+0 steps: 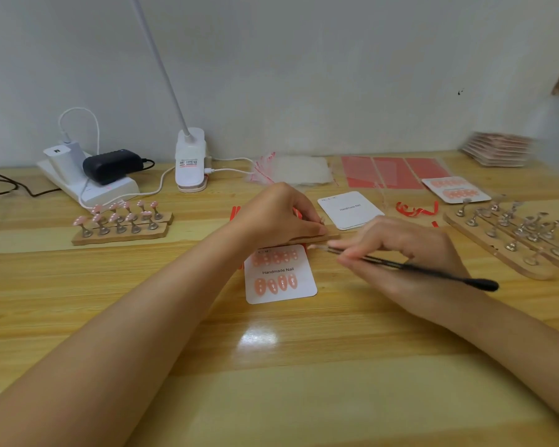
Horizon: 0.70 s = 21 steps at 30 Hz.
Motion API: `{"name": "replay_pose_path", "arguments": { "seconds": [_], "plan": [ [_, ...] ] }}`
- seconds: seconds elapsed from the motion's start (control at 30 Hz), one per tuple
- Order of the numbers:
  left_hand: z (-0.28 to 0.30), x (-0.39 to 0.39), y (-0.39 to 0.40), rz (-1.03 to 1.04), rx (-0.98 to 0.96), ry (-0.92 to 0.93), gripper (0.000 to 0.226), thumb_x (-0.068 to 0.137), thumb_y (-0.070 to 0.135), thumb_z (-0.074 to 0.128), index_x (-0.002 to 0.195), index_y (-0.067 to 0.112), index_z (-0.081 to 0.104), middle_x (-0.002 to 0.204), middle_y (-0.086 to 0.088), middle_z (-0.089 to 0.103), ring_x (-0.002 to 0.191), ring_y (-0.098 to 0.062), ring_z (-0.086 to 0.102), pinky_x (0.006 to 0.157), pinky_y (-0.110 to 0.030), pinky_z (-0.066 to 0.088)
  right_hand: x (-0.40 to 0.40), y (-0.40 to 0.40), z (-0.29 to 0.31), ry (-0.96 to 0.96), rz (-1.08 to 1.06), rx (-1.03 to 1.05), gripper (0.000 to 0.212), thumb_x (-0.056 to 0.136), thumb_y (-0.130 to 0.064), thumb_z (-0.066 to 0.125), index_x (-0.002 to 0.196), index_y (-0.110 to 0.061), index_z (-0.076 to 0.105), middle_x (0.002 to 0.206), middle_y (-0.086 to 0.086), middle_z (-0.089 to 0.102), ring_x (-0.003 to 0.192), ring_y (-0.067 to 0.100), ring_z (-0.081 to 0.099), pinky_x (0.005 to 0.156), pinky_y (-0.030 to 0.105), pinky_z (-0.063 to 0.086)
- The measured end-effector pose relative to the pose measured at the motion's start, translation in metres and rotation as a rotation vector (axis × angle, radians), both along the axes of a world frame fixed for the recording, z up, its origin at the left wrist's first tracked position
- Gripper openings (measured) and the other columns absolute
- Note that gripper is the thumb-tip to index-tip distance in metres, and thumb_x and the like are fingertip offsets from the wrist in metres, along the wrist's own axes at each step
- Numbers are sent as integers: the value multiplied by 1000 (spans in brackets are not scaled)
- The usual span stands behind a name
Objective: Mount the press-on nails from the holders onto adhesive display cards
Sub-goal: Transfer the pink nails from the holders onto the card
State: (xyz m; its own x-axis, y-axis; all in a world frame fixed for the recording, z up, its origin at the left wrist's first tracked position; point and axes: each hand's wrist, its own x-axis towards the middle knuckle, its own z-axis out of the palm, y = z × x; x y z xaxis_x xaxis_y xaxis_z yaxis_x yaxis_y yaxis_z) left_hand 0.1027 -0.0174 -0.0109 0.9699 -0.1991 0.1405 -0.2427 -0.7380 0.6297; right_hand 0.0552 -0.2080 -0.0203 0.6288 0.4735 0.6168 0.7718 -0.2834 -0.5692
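On glossy wood desk (175, 317), L grip (281, 217) pinching flat wooden strip (331, 236), R grip (397, 250) pinching thin black tool (433, 269) (blurry), rounded white card (279, 274) w/ pink oval nails (273, 283).

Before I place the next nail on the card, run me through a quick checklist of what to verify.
1. Card flat on the table: ok.
2. Free spot on the card: cannot tell, top row partly hidden.
3. Left hand steadies the wooden strip: ok.
4. Right hand grips the black tool: ok.
5. Nail on the tool tip: cannot tell, blurred.
6. Loaded holder in reach at the left: ok.
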Motion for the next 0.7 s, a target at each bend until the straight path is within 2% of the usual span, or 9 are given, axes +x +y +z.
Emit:
{"name": "replay_pose_path", "arguments": {
  "seconds": [0.17,0.33,0.47,0.53,0.63,0.7],
  "plan": [
    [0,1,0,13,-11,16,16,74,32,77,63,33,65,67,19,62,63,1,53,63,-17,45,-5,4,-6,-104,60,-189,9,80,-17,68,77,-11,74,83,-2,69,85,-10,61,78,6,43],
    [-2,3,0,21,-12,7,16,73,33,77,62,32,66,62,25,58,62,5,53,63,-16,44,-4,4,-10,-150,58,-250,18,82,-22,62,77,-9,73,79,1,66,91,-19,54,79,-1,37],
    [-3,5,0,26,2,7,17,72,35,77,61,32,65,61,27,58,59,16,52,55,-5,39,-4,4,-11,-222,51,-293,10,80,-15,68,77,-8,74,76,3,65,83,-12,54,77,-2,35],
    [-2,5,0,21,0,16,18,72,34,78,60,32,65,57,27,58,57,20,50,50,0,36,-3,3,-12,-253,54,-293,9,80,-14,68,77,-9,74,76,2,65,86,-15,53,78,-1,37],
    [4,7,2,-18,-9,113,15,71,36,78,64,30,66,52,23,59,48,13,51,42,-2,34,-1,1,-14,-284,65,-291,12,84,-18,68,79,-10,74,76,3,65,79,-8,57,77,0,37],
    [14,6,5,-46,3,199,18,69,43,77,78,30,69,66,15,65,48,7,54,45,-7,40,1,1,-15,-316,93,-292,11,84,-16,68,80,-7,74,75,4,64,73,-6,54,75,3,38]
  ]
}}
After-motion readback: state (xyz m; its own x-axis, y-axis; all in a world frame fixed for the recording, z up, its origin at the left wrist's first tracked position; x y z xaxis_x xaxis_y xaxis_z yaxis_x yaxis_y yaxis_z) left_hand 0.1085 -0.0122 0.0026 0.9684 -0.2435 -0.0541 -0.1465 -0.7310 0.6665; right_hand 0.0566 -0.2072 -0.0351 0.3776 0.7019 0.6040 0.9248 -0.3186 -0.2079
